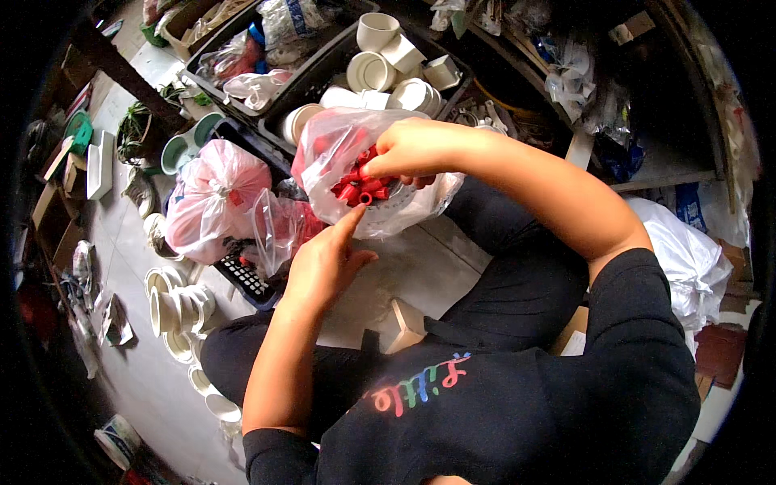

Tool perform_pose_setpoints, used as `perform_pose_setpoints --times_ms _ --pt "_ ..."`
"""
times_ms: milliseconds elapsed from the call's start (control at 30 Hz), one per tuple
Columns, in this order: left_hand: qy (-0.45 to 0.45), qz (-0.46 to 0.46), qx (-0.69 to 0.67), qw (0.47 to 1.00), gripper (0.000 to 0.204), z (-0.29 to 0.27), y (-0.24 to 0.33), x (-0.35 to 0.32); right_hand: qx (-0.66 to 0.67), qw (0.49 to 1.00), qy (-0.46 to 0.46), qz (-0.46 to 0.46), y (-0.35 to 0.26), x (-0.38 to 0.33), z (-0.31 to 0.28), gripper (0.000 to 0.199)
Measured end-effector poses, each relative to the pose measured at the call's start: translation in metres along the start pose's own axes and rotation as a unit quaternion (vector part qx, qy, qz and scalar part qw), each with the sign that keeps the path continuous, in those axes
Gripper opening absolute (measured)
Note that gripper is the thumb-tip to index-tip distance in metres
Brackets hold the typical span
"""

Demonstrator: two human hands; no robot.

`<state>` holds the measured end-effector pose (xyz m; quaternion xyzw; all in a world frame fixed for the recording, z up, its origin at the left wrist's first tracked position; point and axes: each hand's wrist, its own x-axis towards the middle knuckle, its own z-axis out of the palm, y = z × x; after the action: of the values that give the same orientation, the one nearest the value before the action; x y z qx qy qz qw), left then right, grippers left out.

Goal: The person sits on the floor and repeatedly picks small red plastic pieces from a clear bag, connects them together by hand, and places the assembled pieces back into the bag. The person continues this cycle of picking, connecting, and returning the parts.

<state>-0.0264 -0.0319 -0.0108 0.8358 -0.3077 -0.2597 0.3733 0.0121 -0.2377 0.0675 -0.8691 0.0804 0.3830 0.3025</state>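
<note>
Both hands at bag: right hand gripping, left hand pointing.

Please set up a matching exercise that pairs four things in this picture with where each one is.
Things:
1. Right hand
2. Left hand
3. Tied pink bag
4. White pipe fittings

Places:
A. In the dark crate at the top
B. On the floor, left of the clear bag
C. Below the clear bag, one finger pointing up at it
D. Gripping the top of the clear bag of red pieces

Pairs: 1-D, 2-C, 3-B, 4-A
</note>
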Motion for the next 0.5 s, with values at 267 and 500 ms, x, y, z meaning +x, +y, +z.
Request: perform_pose_setpoints --times_ms 267,500 --pt "0.088 0.084 0.107 0.987 0.008 0.005 -0.001 0.011 0.231 0.957 -0.041 -0.17 0.022 0.05 0.002 0.023" --pt "0.094 0.096 0.11 0.985 0.005 0.001 -0.004 0.01 -0.167 0.979 -0.034 -0.111 0.037 0.068 0.02 0.024"
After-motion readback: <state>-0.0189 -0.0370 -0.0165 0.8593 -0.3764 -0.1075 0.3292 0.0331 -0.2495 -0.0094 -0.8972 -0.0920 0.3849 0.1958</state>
